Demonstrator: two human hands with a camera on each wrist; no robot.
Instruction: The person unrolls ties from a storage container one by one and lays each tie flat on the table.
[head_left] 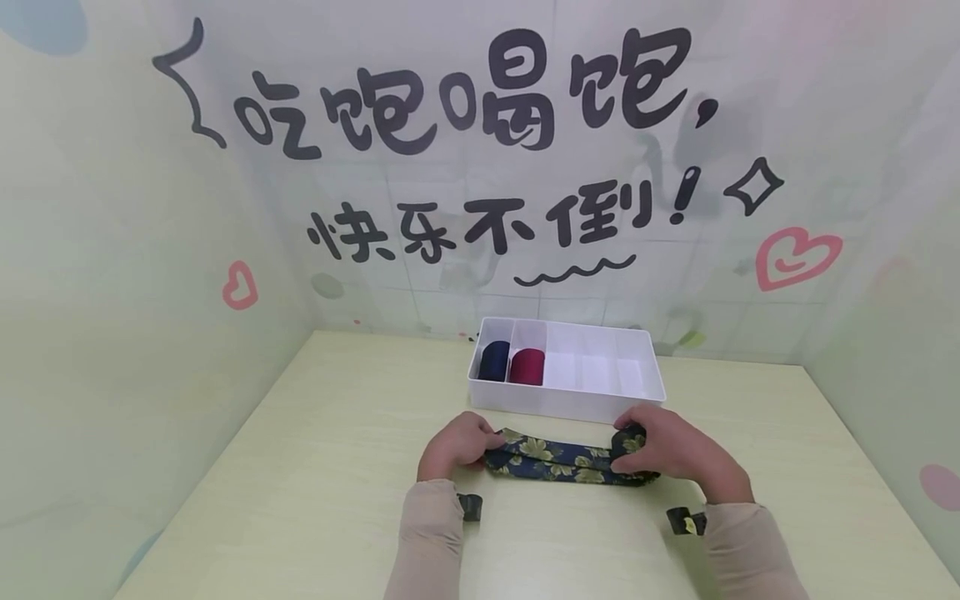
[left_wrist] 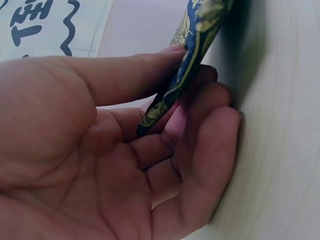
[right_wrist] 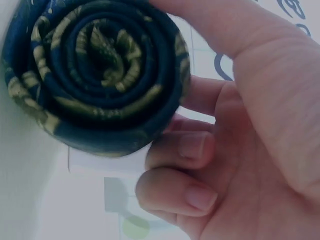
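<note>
Presently, floral cloth strip: one is counted, stretched between the left hand and the right hand, coiled at the right end.
Left grip: almost closed; the flat end is pinched between thumb and bent fingers.
Right grip: half closed; the coiled end is held by thumb and fingers, two fingertips being bent toward the palm.
White tray: one, set just beyond both hands.
Rolls inside: two, one navy roll, one red roll, placed nearer the left hand.
</note>
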